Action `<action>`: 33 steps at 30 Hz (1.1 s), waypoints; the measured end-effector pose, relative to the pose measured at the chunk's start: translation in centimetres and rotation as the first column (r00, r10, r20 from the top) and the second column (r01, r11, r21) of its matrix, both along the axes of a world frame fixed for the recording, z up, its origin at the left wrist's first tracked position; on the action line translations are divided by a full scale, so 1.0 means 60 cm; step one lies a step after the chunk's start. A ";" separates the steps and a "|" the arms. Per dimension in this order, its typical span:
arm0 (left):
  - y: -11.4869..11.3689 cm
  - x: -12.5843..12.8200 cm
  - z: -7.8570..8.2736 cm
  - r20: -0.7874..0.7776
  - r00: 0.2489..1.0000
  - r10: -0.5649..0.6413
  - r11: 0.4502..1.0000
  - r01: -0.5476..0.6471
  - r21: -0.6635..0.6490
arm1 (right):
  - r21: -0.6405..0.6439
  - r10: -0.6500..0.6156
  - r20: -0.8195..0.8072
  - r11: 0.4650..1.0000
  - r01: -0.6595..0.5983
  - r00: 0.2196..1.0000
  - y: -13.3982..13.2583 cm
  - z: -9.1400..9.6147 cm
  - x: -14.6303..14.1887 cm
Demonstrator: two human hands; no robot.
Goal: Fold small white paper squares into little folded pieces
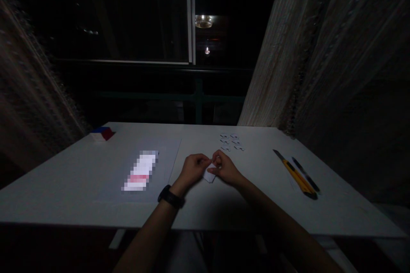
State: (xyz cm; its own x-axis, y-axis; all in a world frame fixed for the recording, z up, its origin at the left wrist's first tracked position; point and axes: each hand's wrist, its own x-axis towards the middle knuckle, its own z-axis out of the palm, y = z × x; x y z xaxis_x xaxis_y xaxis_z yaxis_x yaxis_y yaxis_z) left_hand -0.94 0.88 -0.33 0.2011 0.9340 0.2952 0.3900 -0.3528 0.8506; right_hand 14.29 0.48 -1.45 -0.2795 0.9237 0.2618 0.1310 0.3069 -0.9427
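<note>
Between my two hands is a small piece of folded white paper (209, 176), just above or on the white table. My left hand (193, 168), with a black watch on its wrist, pinches the paper's upper left edge. From the other side my right hand (226, 168) pinches its top, thumb lying across the paper. Both sets of fingertips nearly meet at the top, hiding that part of the fold. Just beyond my hands lie several small white pieces with dark marks (235, 142), set in two columns.
On the table (205, 217), a bright phone screen (141, 171), blurred out, lies on a pale sheet (171, 153) at left. A puzzle cube (101, 134) stands at the far left. A yellow box cutter (296, 175) and a pen (306, 174) lie right. Curtains (265, 59) flank a dark window.
</note>
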 end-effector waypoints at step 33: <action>-0.012 0.005 0.004 -0.075 0.994 -0.085 0.993 0.091 0.078 | -0.129 0.027 -0.053 0.991 -0.033 0.998 0.007 0.007 0.010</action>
